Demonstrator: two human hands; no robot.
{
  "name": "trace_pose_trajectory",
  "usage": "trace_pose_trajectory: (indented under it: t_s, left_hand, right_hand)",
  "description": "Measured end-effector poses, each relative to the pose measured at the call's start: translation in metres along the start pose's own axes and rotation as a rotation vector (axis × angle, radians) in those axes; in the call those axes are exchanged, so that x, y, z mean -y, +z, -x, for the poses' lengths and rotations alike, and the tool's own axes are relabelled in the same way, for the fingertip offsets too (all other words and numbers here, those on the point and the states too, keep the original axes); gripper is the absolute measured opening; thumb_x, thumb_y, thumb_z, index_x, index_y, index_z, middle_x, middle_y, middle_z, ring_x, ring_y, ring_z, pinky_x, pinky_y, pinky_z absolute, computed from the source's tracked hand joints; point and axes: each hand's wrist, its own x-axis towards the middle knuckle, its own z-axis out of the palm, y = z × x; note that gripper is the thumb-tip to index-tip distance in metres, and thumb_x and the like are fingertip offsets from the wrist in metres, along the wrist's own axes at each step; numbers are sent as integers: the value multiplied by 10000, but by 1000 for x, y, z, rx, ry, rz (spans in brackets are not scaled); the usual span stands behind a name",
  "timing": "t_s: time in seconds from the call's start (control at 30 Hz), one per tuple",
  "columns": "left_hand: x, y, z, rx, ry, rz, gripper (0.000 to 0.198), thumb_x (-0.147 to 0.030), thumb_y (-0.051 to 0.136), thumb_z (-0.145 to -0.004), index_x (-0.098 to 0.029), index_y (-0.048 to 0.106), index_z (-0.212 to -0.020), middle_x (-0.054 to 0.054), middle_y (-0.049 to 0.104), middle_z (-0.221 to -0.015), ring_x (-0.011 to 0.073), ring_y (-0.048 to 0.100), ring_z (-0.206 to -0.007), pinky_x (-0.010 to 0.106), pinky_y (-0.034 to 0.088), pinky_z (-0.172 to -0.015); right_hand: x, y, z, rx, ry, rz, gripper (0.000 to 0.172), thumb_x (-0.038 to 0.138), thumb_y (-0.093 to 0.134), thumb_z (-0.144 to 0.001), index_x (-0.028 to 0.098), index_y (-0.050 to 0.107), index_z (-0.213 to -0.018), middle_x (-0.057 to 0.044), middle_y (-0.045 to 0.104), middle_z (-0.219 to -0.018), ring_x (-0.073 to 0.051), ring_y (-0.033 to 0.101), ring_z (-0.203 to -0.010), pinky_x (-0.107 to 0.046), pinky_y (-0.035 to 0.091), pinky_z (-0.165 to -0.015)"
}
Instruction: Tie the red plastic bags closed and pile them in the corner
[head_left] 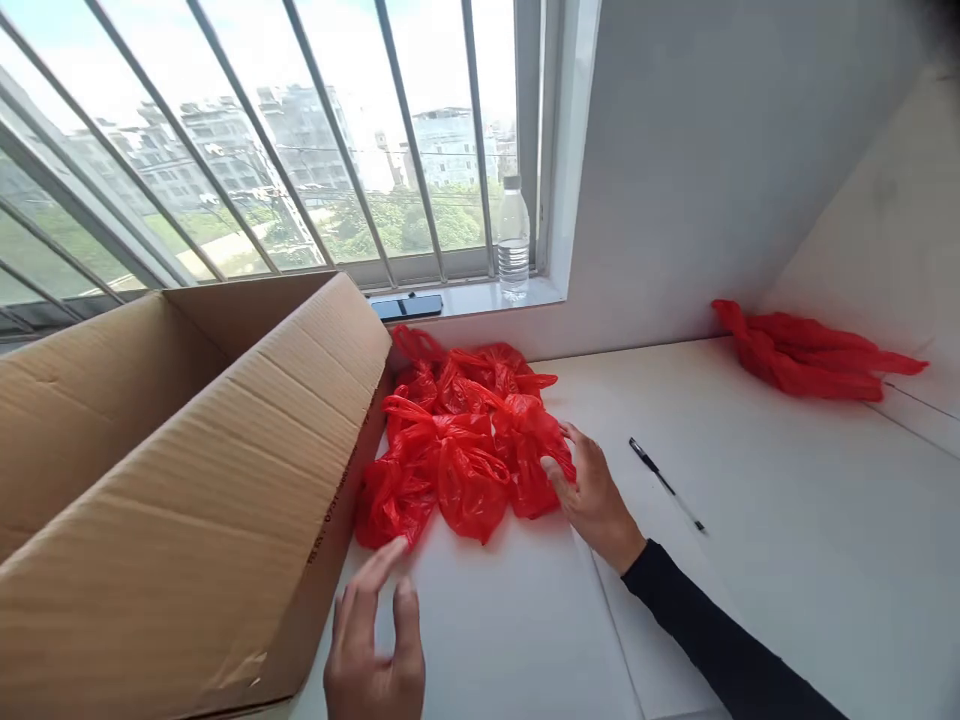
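Observation:
Several knotted red plastic bags (472, 490) sit bunched together on the white tabletop (510, 630), with their loop handles sticking up. What is inside them cannot be made out. My right hand (592, 492) is at the right side of the cluster, thumb and fingers apart, its fingertips at or against the rightmost bag. My left hand (375, 640) is in front of the cluster, thumb and fingers spread with nothing between them. Its index fingertip comes close to the front left bag; whether it touches is unclear.
A big open cardboard box (247, 480) stands left of the bags. On the sill behind are a phone (409, 307) and a water bottle (514, 240), before a barred window. A black pen (667, 485) and a flattened red bag (810, 352) lie to the right.

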Motion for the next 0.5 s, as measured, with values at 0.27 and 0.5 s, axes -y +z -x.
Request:
trace_pose_trajectory:
  t_s: [0.27,0.5]
  left_hand:
    - [-30,61,-222,69,-15,-145,249,-214,542,-981,-153,622,-1209,106,654,-1241,247,628,-1140,473,493,-1028]
    - [-31,92,-271,334,-326,-349,351,-331,665,-937,-144,618,-1230,119,640,-1245,255,653,-1077,463,566,-907]
  right_hand:
    - [-38,7,33,-105,58,7,450,455,434,-1004,237,457,-1397,-145,546,-1405,-329,473,-1351,-581,470,-1064]
    - [-71,32,27,-205,153,65,529,538,425,-926,139,609,-1220,-218,671,-1203,-431,621,-1139,-617,522,-938]
